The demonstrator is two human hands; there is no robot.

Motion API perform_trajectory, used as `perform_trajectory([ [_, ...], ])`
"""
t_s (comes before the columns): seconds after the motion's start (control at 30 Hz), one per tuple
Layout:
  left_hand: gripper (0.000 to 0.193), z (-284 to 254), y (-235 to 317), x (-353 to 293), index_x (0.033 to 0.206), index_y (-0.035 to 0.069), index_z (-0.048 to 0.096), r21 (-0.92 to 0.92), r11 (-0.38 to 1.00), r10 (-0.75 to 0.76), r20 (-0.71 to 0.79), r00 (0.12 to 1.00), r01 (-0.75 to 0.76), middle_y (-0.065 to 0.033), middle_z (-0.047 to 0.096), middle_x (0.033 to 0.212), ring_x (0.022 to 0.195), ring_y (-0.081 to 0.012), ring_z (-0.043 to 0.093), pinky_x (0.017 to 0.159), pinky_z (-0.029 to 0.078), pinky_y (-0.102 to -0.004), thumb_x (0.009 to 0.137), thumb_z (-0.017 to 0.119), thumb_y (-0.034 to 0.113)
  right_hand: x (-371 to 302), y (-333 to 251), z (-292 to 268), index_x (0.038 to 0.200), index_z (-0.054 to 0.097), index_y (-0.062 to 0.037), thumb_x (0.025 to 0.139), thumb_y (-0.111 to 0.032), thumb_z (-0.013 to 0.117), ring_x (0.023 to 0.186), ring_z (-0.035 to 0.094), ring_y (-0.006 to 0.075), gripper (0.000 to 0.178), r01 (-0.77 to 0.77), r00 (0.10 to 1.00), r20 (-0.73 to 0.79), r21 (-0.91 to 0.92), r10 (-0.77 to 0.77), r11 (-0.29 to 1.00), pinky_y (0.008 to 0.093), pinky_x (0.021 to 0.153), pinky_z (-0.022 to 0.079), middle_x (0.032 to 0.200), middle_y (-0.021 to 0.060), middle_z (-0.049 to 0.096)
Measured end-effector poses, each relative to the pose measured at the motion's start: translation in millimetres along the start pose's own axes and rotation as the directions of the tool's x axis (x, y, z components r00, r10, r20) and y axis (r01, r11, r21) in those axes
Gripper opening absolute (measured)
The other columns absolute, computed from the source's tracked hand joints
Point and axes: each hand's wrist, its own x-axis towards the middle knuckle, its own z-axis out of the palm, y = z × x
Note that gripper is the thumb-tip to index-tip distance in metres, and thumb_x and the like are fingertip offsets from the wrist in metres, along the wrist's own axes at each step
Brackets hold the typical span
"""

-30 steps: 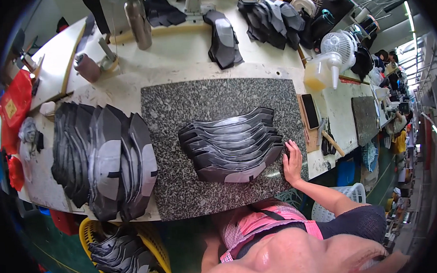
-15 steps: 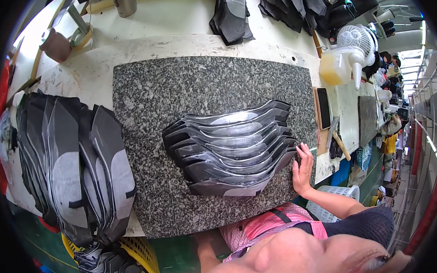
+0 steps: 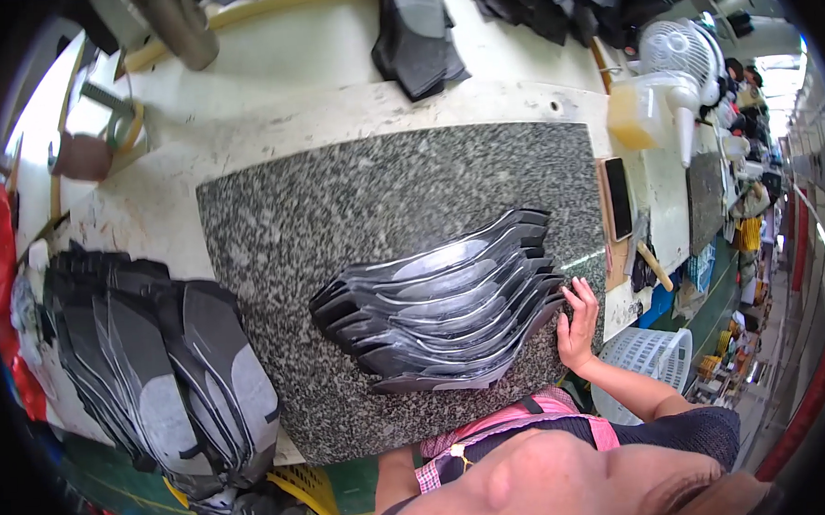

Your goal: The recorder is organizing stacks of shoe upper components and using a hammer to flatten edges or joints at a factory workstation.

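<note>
Several curved dark grey sheet pieces, each with a paler grey patch and shiny edge lines, lie overlapped in a fanned row on the speckled stone slab. At their right ends, my right hand rests on the slab with its fingers stretched out, fingertips at or touching the edges of the lower pieces. It grips nothing. Of my left arm only a part shows below the slab's near edge; that hand is out of sight.
Left of the slab stands a thick pile of similar pieces, above a yellow basket. More dark pieces lie at the back. On the right are a phone, a hammer, a bottle of yellowish liquid, a fan and a white basket.
The whole view has tilted, so the slab and left pile appear lower on the left. My right hand stays beside the fanned pieces. My left forearm shows less below the slab.
</note>
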Motion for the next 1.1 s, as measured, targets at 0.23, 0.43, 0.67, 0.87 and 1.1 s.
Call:
perform_trajectory([
  [0.23,0.049,-75.7,34.2,79.5,0.126,0.010,0.064,0.084,0.978,0.202,-0.169,0.965,-0.190,-0.0169,0.063,0.125,0.117,-0.0362,0.058,0.102,0.043,-0.0495,0.089,0.059,0.041,4.3,-7.8,2.8,0.131,0.052,-0.0083,0.086,-0.013,0.055,0.136,0.039,0.0359,0.046,-0.031,0.999,0.021,0.047,0.030,0.998,0.0472,0.109,0.030,0.141,0.0155,0.045],
  [0.43,0.049,-120.4,38.0,109.9,0.127,0.010,0.064,0.153,0.965,0.252,-0.297,0.921,-0.215,-0.0169,0.063,0.126,0.118,-0.0367,0.057,0.103,0.042,-0.0499,0.089,0.059,0.041,4.2,-5.2,-2.5,0.132,0.052,-0.0092,0.086,-0.013,0.056,0.135,0.039,0.0357,0.046,-0.033,0.999,0.009,0.057,0.033,0.998,0.0466,0.106,0.032,0.142,0.0146,0.045],
  [0.67,0.049,-164.3,64.4,143.3,0.127,0.010,0.063,0.199,0.963,0.257,-0.472,0.843,-0.182,-0.0168,0.062,0.127,0.119,-0.0373,0.056,0.104,0.041,-0.0503,0.089,0.058,0.041,1.6,-4.1,-0.7,0.129,0.056,-0.0099,0.087,-0.011,0.057,0.132,0.044,0.0335,0.042,-0.068,0.997,-0.027,0.149,0.072,0.986,0.0449,0.106,0.034,0.137,0.0119,0.051],
  [0.87,0.049,-169.9,95.4,153.7,0.127,0.010,0.063,0.223,0.960,0.272,-0.599,0.753,-0.170,-0.0167,0.062,0.127,0.120,-0.0377,0.055,0.105,0.039,-0.0507,0.089,0.058,0.040,-0.1,-4.8,-6.2,0.128,0.057,-0.0101,0.089,-0.014,0.057,0.132,0.044,0.0321,0.039,-0.063,0.997,-0.035,0.200,0.072,0.978,0.0442,0.106,0.034,0.137,0.0114,0.051],
  [1.1,0.049,-194.7,72.9,172.1,0.128,0.010,0.063,0.281,0.953,0.292,-0.747,0.597,-0.113,-0.0167,0.061,0.128,0.120,-0.0383,0.054,0.106,0.038,-0.0511,0.089,0.058,0.040,1.6,-3.0,-4.1,0.116,0.061,-0.0070,0.092,-0.016,0.054,0.124,0.050,0.0324,0.027,0.033,0.988,-0.152,0.320,0.017,0.947,0.0434,0.105,0.036,0.123,0.0115,0.060],
])
